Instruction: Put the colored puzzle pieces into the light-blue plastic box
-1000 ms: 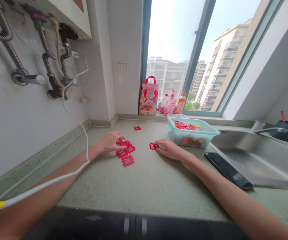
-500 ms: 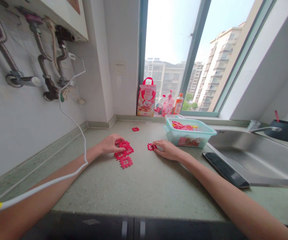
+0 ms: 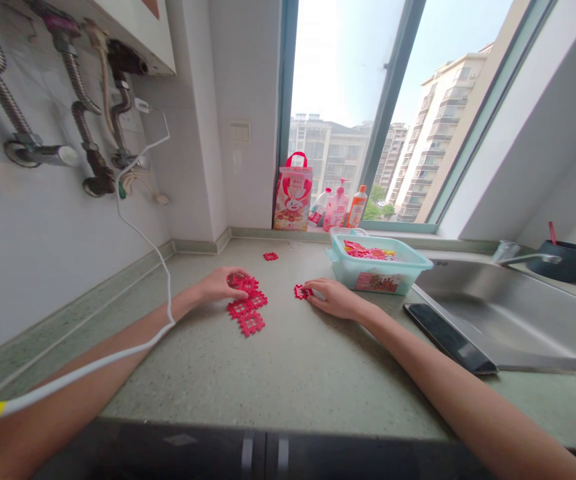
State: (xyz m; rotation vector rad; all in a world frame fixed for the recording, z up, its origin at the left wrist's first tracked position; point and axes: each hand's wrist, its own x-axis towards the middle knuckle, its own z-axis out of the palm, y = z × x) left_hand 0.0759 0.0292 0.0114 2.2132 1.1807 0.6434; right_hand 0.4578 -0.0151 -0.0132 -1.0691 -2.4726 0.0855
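Observation:
A cluster of joined red waffle-shaped plastic pieces lies on the green speckled counter. My left hand rests on the far end of that cluster, fingers curled over it. My right hand lies flat on the counter, its fingertips on a single red piece. Another lone red piece sits farther back. A pale teal tub with several red and coloured pieces stands just behind my right hand.
A black phone lies beside the steel sink at right. A red-handled bag and bottles stand on the window sill. A white cable hangs from wall pipes across my left arm.
My left hand's fingers have shifted slightly on the red cluster. The view has drifted a little. My right hand stays on its piece.

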